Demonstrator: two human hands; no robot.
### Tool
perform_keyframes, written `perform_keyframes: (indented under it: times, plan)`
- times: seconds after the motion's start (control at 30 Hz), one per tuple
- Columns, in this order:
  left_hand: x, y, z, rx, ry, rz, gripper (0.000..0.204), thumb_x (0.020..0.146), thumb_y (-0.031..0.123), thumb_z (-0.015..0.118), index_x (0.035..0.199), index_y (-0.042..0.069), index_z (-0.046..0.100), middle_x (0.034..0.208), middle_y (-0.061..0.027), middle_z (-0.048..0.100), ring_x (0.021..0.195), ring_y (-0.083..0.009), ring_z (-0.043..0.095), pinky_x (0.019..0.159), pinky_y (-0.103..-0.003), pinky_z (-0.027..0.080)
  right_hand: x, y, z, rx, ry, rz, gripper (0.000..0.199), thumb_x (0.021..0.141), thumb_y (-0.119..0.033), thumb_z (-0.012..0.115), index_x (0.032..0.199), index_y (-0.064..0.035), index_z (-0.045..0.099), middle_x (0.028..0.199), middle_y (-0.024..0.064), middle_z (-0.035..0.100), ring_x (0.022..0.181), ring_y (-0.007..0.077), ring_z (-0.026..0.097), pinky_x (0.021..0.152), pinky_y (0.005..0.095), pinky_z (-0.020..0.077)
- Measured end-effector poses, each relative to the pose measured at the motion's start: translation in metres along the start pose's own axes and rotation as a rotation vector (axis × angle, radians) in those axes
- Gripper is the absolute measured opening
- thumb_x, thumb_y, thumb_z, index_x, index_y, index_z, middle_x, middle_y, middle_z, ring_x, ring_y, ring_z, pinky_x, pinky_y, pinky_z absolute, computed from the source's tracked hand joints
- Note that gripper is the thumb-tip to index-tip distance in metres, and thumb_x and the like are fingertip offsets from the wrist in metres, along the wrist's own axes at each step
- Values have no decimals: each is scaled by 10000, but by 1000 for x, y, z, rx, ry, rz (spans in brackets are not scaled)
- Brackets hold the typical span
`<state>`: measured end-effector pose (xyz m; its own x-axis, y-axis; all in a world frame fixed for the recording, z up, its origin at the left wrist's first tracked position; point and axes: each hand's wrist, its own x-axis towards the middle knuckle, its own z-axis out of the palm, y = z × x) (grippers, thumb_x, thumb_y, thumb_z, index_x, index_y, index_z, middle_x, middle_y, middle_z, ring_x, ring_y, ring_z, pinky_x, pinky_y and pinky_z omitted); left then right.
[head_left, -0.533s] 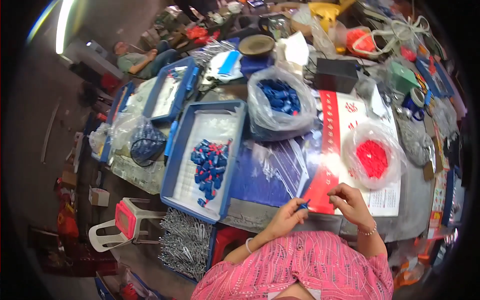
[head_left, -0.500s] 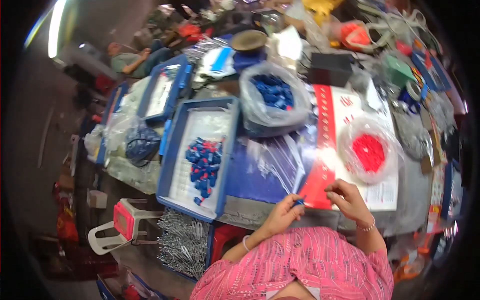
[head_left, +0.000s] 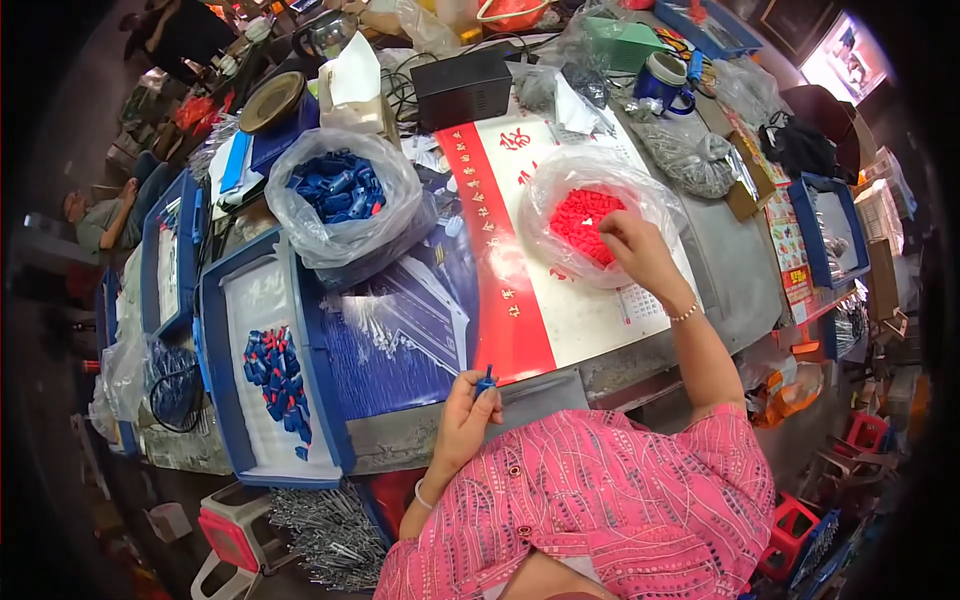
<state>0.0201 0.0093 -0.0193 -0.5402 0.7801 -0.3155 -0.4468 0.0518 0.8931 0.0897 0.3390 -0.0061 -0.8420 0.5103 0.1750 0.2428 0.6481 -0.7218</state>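
My left hand point(head_left: 464, 418) is at the table's front edge, closed in a pinch around a small blue plastic part point(head_left: 486, 382) with a thin stem pointing up. My right hand point(head_left: 640, 250) reaches over a clear plastic bag point(head_left: 655, 205) of small red pieces point(head_left: 578, 222). Its fingers are drawn together at the right side of the pieces; anything between them is hidden. Farther left stands another clear bag point(head_left: 395, 190) full of blue plastic parts point(head_left: 335, 187). A blue tray point(head_left: 325, 400) at the left holds a heap of joined blue-and-red parts point(head_left: 277, 380).
A red-and-white printed sheet point(head_left: 510, 320) and a dark blue one point(head_left: 400, 385) cover the tabletop. A black box point(head_left: 462, 88), a blue mug point(head_left: 662, 82) and a bag of small metal pieces point(head_left: 690, 155) stand at the back. Many metal rods point(head_left: 325, 535) lie below the tray, beside a stool point(head_left: 232, 535).
My right hand has moved away from beside my left hand, out to the bag of red pieces. My left hand still grips the blue part. The whole view has swung to the right.
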Motion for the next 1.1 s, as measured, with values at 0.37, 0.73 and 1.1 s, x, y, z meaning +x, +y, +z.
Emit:
perform_keyframes:
  times: [0.37, 0.73, 1.1]
  plan:
    - [6, -1, -9, -24, 27, 5, 181, 932, 128, 473, 1068, 19, 424, 783, -53, 519, 670, -107, 503, 632, -225, 432, 43, 16, 31, -379, -127, -141, 74, 767, -77, 560, 811, -23, 537, 833, 147, 546, 777, 335, 560, 690, 422, 453]
    - [17, -3, -12, -5, 5, -22, 241, 925, 75, 462, 1143, 12, 382, 804, -44, 530, 699, -98, 533, 651, -221, 448, 23, -24, 11, 28, -30, -48, 116, 760, -4, 604, 868, -2, 561, 805, 110, 593, 730, 211, 587, 643, 284, 454]
    - [19, 4, -14, -7, -45, 35, 209, 944, 149, 458, 1087, 6, 409, 786, -8, 482, 664, -59, 482, 630, -195, 421, 21, -56, 16, 166, -18, -83, 115, 761, 15, 607, 874, 14, 584, 756, 107, 599, 700, 180, 604, 614, 268, 459]
